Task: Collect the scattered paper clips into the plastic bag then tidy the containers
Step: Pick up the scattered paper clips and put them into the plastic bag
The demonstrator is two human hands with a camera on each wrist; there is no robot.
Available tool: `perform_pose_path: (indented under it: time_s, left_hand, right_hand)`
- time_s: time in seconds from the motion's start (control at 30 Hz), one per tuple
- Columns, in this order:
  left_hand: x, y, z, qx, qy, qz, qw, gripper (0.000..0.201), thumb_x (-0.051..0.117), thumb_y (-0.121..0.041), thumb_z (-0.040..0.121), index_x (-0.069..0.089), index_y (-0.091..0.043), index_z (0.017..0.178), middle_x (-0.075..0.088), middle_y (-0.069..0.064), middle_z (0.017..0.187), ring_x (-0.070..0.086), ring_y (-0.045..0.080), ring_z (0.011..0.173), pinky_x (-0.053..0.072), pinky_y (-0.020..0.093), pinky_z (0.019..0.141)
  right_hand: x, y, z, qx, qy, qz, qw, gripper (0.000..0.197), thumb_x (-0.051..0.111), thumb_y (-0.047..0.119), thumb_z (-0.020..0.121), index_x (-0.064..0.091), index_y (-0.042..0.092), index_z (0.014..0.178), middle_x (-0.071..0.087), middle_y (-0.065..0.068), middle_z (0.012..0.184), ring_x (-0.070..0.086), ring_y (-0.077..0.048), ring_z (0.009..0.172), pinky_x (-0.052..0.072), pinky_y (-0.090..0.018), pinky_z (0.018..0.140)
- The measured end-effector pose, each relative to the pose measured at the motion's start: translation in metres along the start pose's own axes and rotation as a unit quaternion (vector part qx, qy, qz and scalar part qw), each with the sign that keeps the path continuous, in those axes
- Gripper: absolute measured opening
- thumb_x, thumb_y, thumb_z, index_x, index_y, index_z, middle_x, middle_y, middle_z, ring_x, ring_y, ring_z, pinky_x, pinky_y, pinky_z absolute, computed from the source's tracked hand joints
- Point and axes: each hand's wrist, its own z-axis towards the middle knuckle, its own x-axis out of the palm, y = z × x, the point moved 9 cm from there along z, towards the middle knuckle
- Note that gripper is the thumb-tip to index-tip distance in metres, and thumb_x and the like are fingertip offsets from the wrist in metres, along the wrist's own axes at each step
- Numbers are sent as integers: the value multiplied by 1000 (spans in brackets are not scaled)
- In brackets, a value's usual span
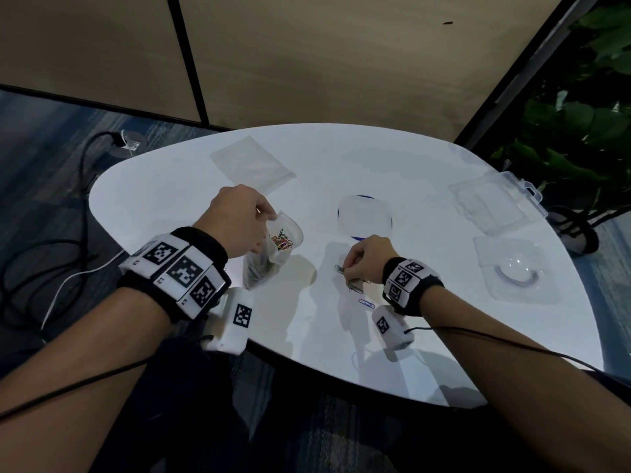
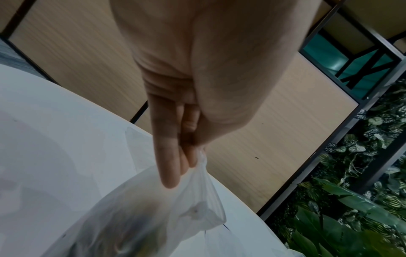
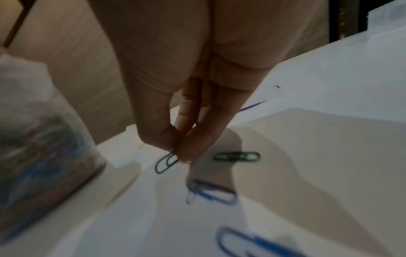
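Observation:
My left hand (image 1: 239, 220) pinches the rim of a clear plastic bag (image 1: 273, 254) and holds it upright on the white table (image 1: 170, 186); coloured paper clips show inside it. The left wrist view shows my fingers (image 2: 171, 165) gripping the bag (image 2: 153, 217). My right hand (image 1: 365, 261) pinches a dark green paper clip (image 3: 165, 162) between thumb and fingertips, low over the table. Loose clips lie nearby: a green one (image 3: 237, 157), a blue one (image 3: 216, 193) and another blue one (image 1: 367, 303).
A flat clear bag (image 1: 252, 163) lies at the back left. A blue-edged round lid (image 1: 365, 216) sits mid-table. A clear hinged box (image 1: 498, 203) and a clear round-welled container (image 1: 515, 268) stand at the right. Cables (image 1: 68, 233) run over the floor on the left; plants (image 1: 580, 124) grow on the right.

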Motion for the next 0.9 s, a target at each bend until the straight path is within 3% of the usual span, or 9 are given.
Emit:
perform_pose_path:
  time_s: [0.1, 0.23, 0.33, 0.5, 0.57, 0.67, 0.77, 0.83, 0.9]
  left_hand:
    - [-2, 0, 0, -5, -2, -4, 1000, 22, 52, -3, 97, 74, -6, 97, 71, 15, 75, 74, 32, 64, 64, 43, 66]
    - [-5, 3, 1, -9, -11, -7, 1000, 23, 51, -3, 97, 74, -6, 95, 70, 15, 73, 73, 32, 64, 64, 43, 69]
    - [-8, 6, 1, -12, -18, -4, 1000, 23, 52, -4, 96, 75, -8, 95, 71, 14, 70, 73, 28, 59, 64, 40, 69]
    - [-15, 12, 0, -20, -21, -9, 1000, 22, 52, -4, 95, 74, -9, 96, 72, 13, 70, 74, 27, 57, 64, 40, 70]
    - [-20, 18, 1, -28, -28, -16, 999, 21, 54, -4, 95, 74, -9, 94, 71, 13, 70, 74, 28, 57, 64, 41, 69]
    - [-29, 31, 3, -47, -40, -28, 998, 21, 54, -1, 94, 74, -8, 90, 71, 14, 72, 73, 32, 59, 64, 43, 66]
    - [-37, 39, 4, -60, -48, -35, 996, 20, 55, -3, 95, 73, -7, 89, 70, 14, 76, 74, 32, 62, 64, 44, 65]
    - [-39, 38, 5, -59, -48, -30, 997, 20, 56, -2, 95, 74, -7, 89, 70, 15, 76, 74, 34, 63, 64, 45, 66]
    - [-39, 36, 5, -55, -44, -21, 997, 20, 55, 0, 94, 74, -7, 90, 69, 12, 74, 74, 33, 63, 64, 44, 67]
  right_hand:
    - [-20, 16, -1, -1, -20, 146, 989, 10, 80, 3, 64, 75, 11, 67, 73, -2, 64, 72, -16, 64, 61, -31, 73]
    - [-43, 90, -18, -99, 2, 335, 937, 13, 75, -9, 73, 70, 3, 71, 69, -14, 67, 68, -22, 61, 59, -31, 70]
    - [-44, 140, -31, -164, -2, 288, 943, 13, 76, -7, 70, 72, 5, 71, 70, -10, 66, 68, -21, 61, 61, -35, 71]
    - [-14, 193, -47, -273, -17, 11, 962, 6, 80, 17, 72, 78, 15, 77, 75, 3, 74, 70, -10, 71, 58, -28, 76]
    - [-21, 195, -41, -288, -29, 34, 957, 4, 76, 16, 77, 78, 15, 80, 75, 2, 76, 71, -11, 72, 58, -26, 76]
    - [-45, 165, -5, -220, -67, 194, 953, 11, 66, 5, 85, 76, 11, 87, 76, -8, 85, 74, -21, 78, 61, -34, 77]
    - [-23, 148, 28, -219, -64, -55, 972, 32, 51, 6, 92, 71, 17, 114, 69, -5, 122, 66, -23, 109, 47, -32, 103]
    - [23, 139, 33, -229, 33, -245, 942, 43, 42, 11, 98, 53, 18, 139, 42, -3, 152, 43, -22, 137, 29, -31, 116]
    - [54, 124, 27, -237, 102, -343, 903, 52, 36, 11, 100, 32, 17, 151, 18, -3, 162, 25, -22, 147, 23, -35, 118]
